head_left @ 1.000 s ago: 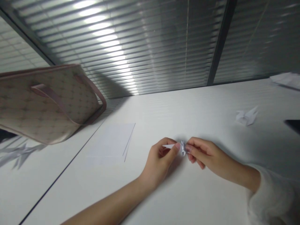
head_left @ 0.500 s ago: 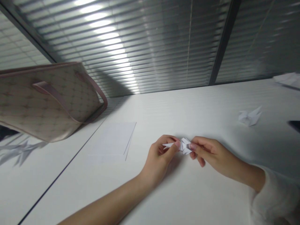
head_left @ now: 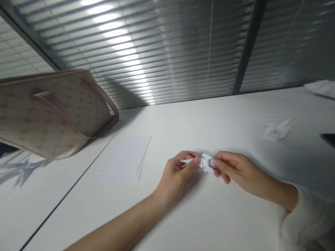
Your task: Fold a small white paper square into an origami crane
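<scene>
A small folded white paper figure (head_left: 206,162) is held between both hands over the white table (head_left: 204,216). My left hand (head_left: 178,170) pinches its left part between thumb and fingers, and a thin paper point sticks out to the left past the thumb. On the other side, my right hand (head_left: 232,167) grips the right end with thumb and forefinger, the other fingers curled beneath. Parts of the figure are covered by the fingertips. Farther right stands another folded paper figure (head_left: 278,129), apart from the hands, with pointed tips raised.
Left of the hands lies a stack of white paper sheets (head_left: 123,155). A patterned bag (head_left: 57,115) with pink handles stands at the far left, near more folded paper (head_left: 23,169). White paper (head_left: 321,87) and a dark object (head_left: 329,139) lie at right. Blinds (head_left: 178,52) rise behind.
The right hand has shifted very slightly right, and the middle of the paper figure looks a little more spread. Both hands keep their hold; the view has moved slightly.
</scene>
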{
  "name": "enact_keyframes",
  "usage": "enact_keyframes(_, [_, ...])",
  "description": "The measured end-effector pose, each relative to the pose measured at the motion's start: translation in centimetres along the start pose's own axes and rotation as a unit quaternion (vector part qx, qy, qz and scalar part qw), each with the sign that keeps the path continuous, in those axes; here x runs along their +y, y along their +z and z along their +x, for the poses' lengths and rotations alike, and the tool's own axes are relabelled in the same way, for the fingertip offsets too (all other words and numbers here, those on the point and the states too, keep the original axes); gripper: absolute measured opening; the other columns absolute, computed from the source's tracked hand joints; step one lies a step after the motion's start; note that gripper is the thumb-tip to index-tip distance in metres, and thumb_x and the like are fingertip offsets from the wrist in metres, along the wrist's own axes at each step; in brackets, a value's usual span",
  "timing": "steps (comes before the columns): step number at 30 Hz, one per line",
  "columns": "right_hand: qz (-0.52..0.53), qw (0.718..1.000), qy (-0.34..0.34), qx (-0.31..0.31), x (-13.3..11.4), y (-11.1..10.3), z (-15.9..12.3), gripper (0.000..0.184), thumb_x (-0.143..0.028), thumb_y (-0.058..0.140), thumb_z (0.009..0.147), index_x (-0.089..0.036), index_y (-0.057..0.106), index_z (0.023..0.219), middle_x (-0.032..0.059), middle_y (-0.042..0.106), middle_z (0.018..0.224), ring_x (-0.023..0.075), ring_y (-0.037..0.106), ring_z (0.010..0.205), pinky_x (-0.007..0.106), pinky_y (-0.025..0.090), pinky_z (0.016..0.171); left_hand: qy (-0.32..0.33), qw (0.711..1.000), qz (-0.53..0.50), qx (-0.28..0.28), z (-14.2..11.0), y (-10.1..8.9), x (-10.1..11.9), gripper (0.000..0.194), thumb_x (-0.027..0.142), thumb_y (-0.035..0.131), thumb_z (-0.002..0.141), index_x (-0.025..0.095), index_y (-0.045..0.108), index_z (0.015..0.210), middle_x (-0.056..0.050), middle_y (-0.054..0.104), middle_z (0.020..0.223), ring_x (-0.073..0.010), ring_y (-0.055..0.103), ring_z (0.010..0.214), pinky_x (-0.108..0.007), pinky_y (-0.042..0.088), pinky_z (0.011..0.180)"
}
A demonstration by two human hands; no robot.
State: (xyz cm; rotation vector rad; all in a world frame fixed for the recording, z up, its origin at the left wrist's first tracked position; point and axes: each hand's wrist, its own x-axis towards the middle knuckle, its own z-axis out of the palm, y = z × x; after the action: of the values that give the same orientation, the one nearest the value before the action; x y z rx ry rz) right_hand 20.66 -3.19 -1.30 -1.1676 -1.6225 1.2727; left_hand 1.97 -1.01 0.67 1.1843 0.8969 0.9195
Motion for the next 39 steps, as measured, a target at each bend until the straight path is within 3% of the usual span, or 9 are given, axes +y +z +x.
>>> enact_keyframes(11, [0.001,1.0,-0.009,-0.023,0.11,-0.43,0.14,0.033,-0.043,0.044,0.093,-0.018,0.053,0.074,-0.0016,0.054,0.068,0.0087,0.047,0.055,0.024,0.04,0.053,-0.047,0.996,-0.071,-0.012,-0.23,0.03,0.45,0.015,0.024,0.067,0.082,0.012,0.069,0.073,-0.008,0.057,0.126,-0.0135,0.058,0.084,-0.028,0.043,0.082])
enact_keyframes(16, [0.002,0.999,-0.016,-0.029,0.02,-0.58,0.02,0.031,-0.041,0.044,0.093,-0.018,0.053,0.074,-0.0014,0.054,0.069,0.0089,0.047,0.057,0.023,0.04,0.054,-0.073,0.994,-0.076,-0.007,-0.26,-0.08,0.4,0.015,0.023,0.067,0.082,0.013,0.072,0.091,-0.009,0.064,0.11,-0.0142,0.058,0.083,-0.028,0.042,0.083])
enact_keyframes(21, [0.006,0.999,-0.024,-0.034,-0.05,-0.73,-0.02,0.031,-0.04,0.044,0.094,-0.018,0.053,0.074,-0.0015,0.054,0.069,0.0086,0.047,0.057,0.023,0.039,0.055,-0.078,0.992,-0.092,-0.025,-0.25,-0.11,0.46,0.017,0.023,0.065,0.083,0.011,0.071,0.094,-0.008,0.068,0.091,-0.0151,0.057,0.085,-0.027,0.043,0.083])
enact_keyframes(28, [0.002,0.999,-0.031,-0.037,-0.03,-0.89,0.0,0.03,-0.038,0.044,0.094,-0.018,0.054,0.074,-0.0016,0.055,0.068,0.0085,0.047,0.057,0.023,0.039,0.055,-0.062,0.989,-0.12,-0.058,0.11,-0.26,0.57,0.011,0.02,0.065,0.083,0.011,0.07,0.078,-0.008,0.064,0.105,-0.0136,0.056,0.087,-0.026,0.044,0.085])
enact_keyframes(32, [0.004,0.999,-0.036,-0.036,-0.04,-0.86,-0.1,0.03,-0.038,0.044,0.094,-0.018,0.054,0.074,-0.0014,0.055,0.068,0.0086,0.047,0.058,0.022,0.04,0.055,-0.063,0.989,-0.125,-0.051,0.06,-0.22,0.43,0.009,0.018,0.065,0.084,0.011,0.07,0.082,-0.006,0.066,0.089,-0.0127,0.057,0.082,-0.023,0.044,0.081])
enact_keyframes(39, [0.015,0.999,-0.038,-0.031,0.0,-0.83,-0.19,0.031,-0.039,0.046,0.093,-0.018,0.054,0.073,-0.0013,0.055,0.067,0.0087,0.047,0.057,0.022,0.04,0.054,-0.055,0.987,-0.139,-0.059,0.03,-0.25,0.42,0.011,0.017,0.064,0.084,0.012,0.069,0.076,-0.007,0.066,0.1,-0.0128,0.057,0.087,-0.024,0.043,0.084])
